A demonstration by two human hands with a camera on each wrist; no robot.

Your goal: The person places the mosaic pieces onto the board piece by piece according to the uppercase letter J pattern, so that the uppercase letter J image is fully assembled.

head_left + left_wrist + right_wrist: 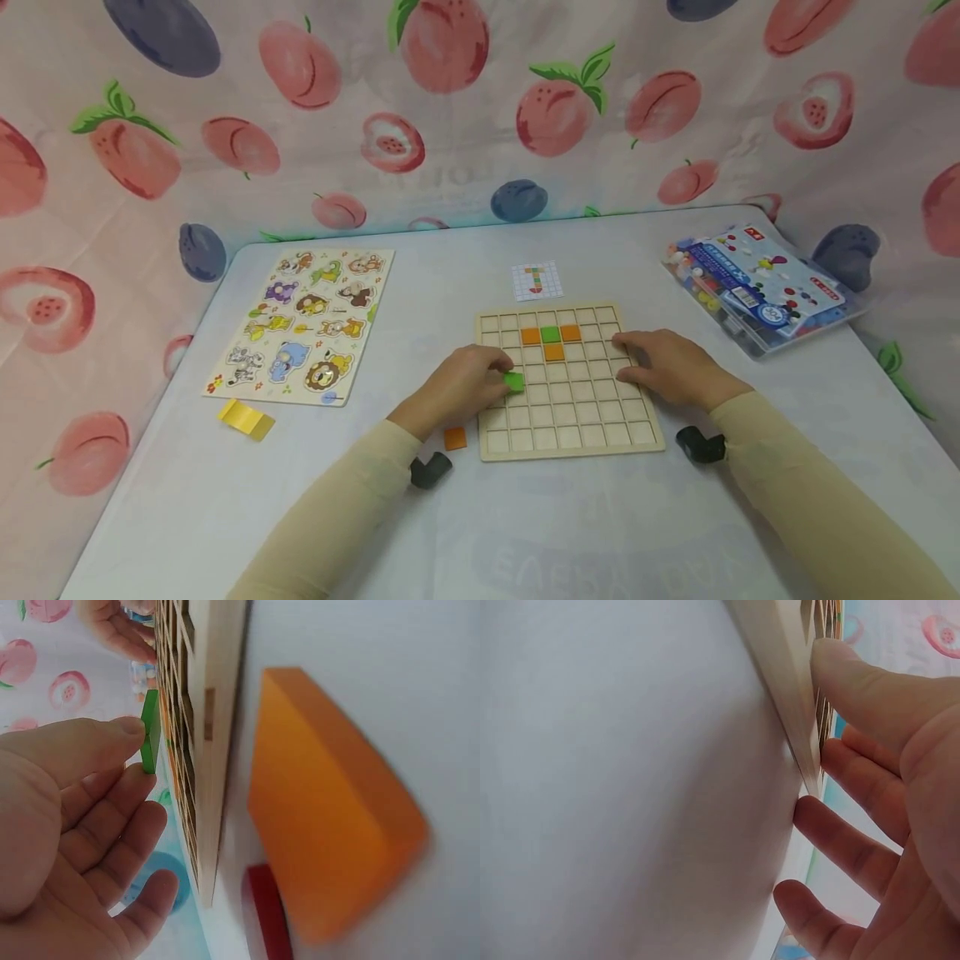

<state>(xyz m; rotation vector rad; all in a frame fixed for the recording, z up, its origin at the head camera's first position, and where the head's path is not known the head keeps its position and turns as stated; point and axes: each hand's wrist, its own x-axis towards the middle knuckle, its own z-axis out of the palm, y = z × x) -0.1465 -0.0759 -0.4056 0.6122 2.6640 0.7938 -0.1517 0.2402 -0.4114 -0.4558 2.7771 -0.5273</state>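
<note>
My left hand [468,385] pinches a green square tile [151,731] between thumb and forefinger, over the left part of a wooden grid board [585,437]. At the board's right edge is my right hand [671,367], fingers loosely extended; its thumb [847,667] touches the rim in the right wrist view. Near the board's top, a green tile [551,334] sits between two orange tiles [531,336], with another orange tile [553,352] below it. A loose orange tile [330,817] lies left of the board, with a red piece [266,915] partly hidden beside it.
Behind the board lies a pattern card [537,282] with a coloured grid figure. An animal puzzle board [300,329] and a folded yellow piece [246,419] are on the left. A clear plastic case [765,287] of coloured parts stands at the back right.
</note>
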